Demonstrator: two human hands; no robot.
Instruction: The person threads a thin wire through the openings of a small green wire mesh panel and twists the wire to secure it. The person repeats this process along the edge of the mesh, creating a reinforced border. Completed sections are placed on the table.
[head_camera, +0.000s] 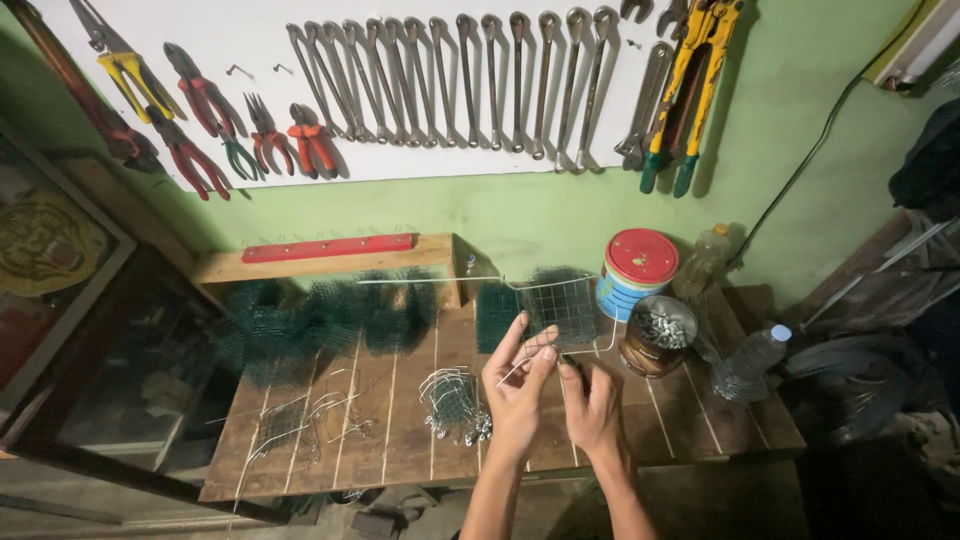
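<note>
Hands, left hand (517, 385) and right hand (590, 400), seemingly pinch wire mesh (563, 305) beside red-lidded tin (637, 272).

We're in a workshop, prob. a small home one: white wall board (420, 90) hung w/ pliers (205, 110), a row of spanners (470, 80) & bolt cutters (690, 90); slatted wood bench (400, 420) w/ green wire mesh (320, 325), a can of metal bits (660, 335).

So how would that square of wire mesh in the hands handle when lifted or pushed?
The wire mesh square is open grid, so probably light. Its thin wires likely flex under fingertip pressure. Long loose wire ends could snag the green netting.
</note>
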